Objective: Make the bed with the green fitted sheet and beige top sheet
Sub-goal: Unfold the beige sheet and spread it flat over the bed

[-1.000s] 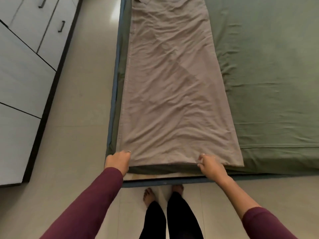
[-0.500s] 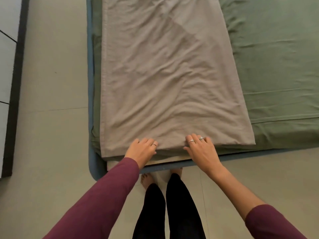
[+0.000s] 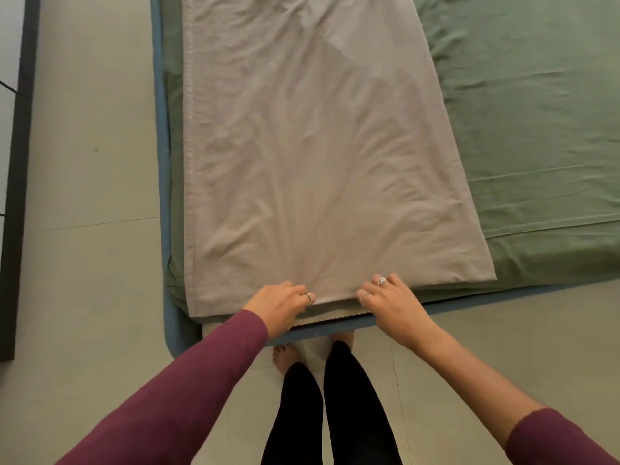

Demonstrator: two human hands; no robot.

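Pale tiled floor (image 3: pixel 94 263) runs along left side & foot of bed, w/ thin grout lines and one small dark speck at left. Blue bed base edge (image 3: pixel 163 196) shows as a strip down the left, rounding the corner and going on along the near side. Dark-framed white cabinet (image 3: pixel 13 182) stands at far left, only partly in view. Person's legs in black trousers (image 3: pixel 328 414) at bottom centre, bare feet (image 3: pixel 285 355) on floor, toes right at bed edge. Maroon sleeves (image 3: pixel 188 394) on both arms; right one is pushed up the forearm.
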